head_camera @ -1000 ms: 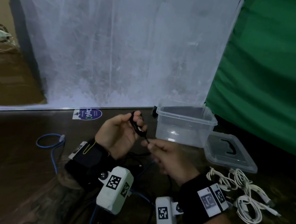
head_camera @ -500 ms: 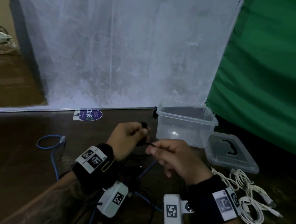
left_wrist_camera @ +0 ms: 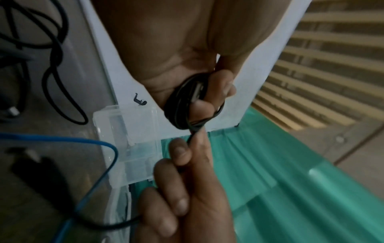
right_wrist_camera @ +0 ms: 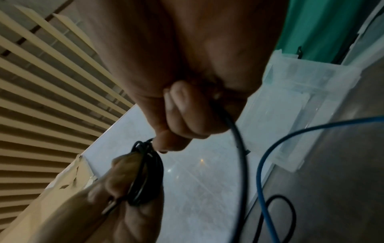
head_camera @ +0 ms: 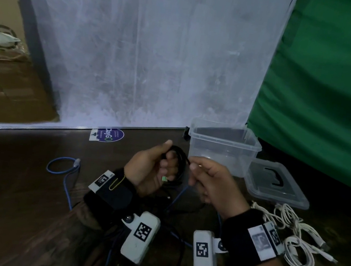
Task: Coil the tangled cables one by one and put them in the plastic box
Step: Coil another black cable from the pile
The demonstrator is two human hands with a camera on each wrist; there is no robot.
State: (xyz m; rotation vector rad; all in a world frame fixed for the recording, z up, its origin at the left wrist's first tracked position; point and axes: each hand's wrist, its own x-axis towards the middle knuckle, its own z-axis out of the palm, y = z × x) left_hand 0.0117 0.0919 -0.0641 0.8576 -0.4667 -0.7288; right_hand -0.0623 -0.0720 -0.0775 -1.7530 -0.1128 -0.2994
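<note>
My left hand (head_camera: pixel 160 164) holds a small coil of black cable (head_camera: pixel 180 156) wound round its fingers, just left of the clear plastic box (head_camera: pixel 222 149). In the left wrist view the coil (left_wrist_camera: pixel 180 105) wraps my fingers and a metal plug lies under the fingertip. My right hand (head_camera: pixel 200 170) pinches the same black cable (right_wrist_camera: pixel 234 129) right beside the coil; the loose end runs down through its fist to the floor. The box holds no cable that I can see.
The box's lid (head_camera: pixel 276 184) lies flat to its right. A tangle of white cables (head_camera: pixel 297 240) sits at the right. A blue cable (head_camera: pixel 65 175) loops across the dark floor at the left and under my wrists. A white sheet and green cloth hang behind.
My left hand turned palm-down and back to palm-up while the right hand led the black cable round it. Both hands have shifted slightly right, nearer the box.
</note>
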